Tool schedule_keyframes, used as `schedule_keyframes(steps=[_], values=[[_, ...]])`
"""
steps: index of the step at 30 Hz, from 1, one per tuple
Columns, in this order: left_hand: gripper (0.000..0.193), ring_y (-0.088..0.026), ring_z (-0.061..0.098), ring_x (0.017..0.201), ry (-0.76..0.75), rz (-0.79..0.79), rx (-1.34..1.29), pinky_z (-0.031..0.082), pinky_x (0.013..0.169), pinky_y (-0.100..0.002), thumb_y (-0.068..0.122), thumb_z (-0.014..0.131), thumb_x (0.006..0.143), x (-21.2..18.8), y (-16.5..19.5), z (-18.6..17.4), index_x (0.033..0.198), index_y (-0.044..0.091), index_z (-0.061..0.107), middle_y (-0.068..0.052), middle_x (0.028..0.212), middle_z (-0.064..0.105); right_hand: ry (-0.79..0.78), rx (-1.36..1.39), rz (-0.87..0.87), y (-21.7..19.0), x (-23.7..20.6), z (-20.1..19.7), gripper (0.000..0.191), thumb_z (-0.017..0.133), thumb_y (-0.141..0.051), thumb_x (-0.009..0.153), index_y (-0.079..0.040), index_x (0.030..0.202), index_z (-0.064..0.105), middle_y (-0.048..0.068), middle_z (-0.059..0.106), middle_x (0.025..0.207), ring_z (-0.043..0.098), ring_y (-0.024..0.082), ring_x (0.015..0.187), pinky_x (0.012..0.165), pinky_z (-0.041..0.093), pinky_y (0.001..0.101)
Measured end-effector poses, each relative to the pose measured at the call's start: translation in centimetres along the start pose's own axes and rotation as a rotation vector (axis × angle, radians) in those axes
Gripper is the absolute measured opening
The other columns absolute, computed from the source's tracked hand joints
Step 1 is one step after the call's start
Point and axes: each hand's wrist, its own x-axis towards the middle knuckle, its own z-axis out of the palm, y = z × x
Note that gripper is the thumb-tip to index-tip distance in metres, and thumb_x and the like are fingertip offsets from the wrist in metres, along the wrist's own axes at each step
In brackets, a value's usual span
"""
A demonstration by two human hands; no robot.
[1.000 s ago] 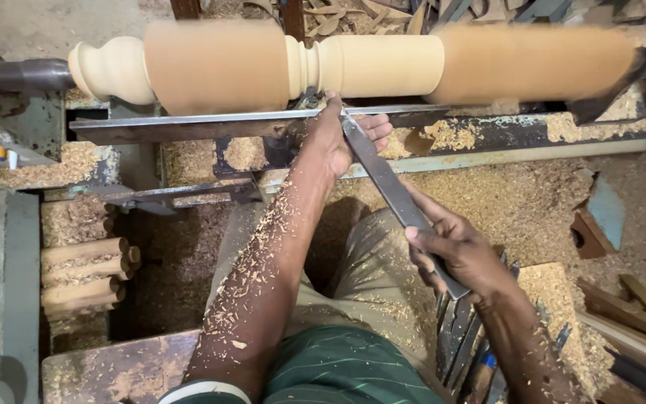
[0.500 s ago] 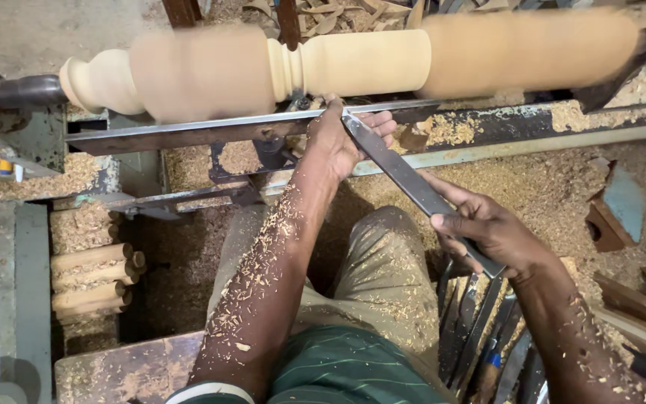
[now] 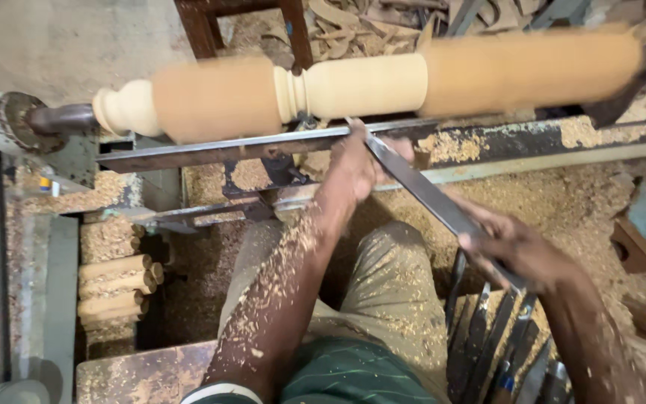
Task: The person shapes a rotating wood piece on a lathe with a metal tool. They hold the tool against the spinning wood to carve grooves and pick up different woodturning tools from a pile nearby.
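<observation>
Workpiece [image 3: 368,82], a long pale wooden spindle already cut with a bulb and beads, lies across the top of the view between the lathe's ends, its thicker stretches blurred as though spinning; just below it runs the metal tool rest [image 3: 263,144]. Left hand [image 3: 357,168] sits on that rest, fingers curled over the blade of a long flat chisel [image 3: 431,198], pinning it near the tip; right hand [image 3: 514,251] is wrapped tight round the handle end, lower and to the right. Risk, as I judge it: the edge biting too deep and catching, which could jerk the chisel or gouge the wood; the left fingers lie close to the turning wood; shavings [image 3: 278,284] coat the forearm and could loosen the grip; spare chisels [image 3: 495,344] crowd beside the right wrist.
</observation>
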Motion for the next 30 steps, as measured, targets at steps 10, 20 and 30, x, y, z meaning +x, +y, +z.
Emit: schedule_keyframes(steps=[10,20,30], values=[[0.037,-0.029,0.064,0.109,0.533,1.531,2.040,0.053,0.099,-0.047,0.008,0.066,0.078,-0.6,7.3,-1.7,0.113,-0.003,0.062,-0.017,0.107,0.065,0.232,0.373,0.017,22.5,1.9,9.7,0.094,0.072,-0.044,0.088,-0.033,0.170,0.028,0.011,0.065,0.081,0.059,0.024,0.053,0.040,0.050,0.0371],[0.021,-0.034,0.071,0.091,0.358,0.852,2.357,0.055,0.085,-0.052,0.009,0.067,0.087,5.1,11.2,-2.6,0.107,0.001,0.068,-0.018,0.102,0.070,0.237,0.276,-0.078,24.0,9.0,13.3,0.091,0.073,-0.033,0.087,-0.030,0.166,0.029,0.008,0.063,0.077,0.057,0.020,0.052,0.042,0.047,0.0339],[0.013,-0.034,0.069,0.082,0.187,1.273,1.765,0.056,0.076,-0.046,0.016,0.066,0.097,0.3,7.9,-3.8,0.090,0.005,0.067,-0.017,0.089,0.069,0.230,0.269,-0.091,24.5,8.8,15.0,0.088,0.074,-0.022,0.086,-0.027,0.162,0.030,0.005,0.061,0.074,0.054,0.016,0.052,0.045,0.045,0.0308]])
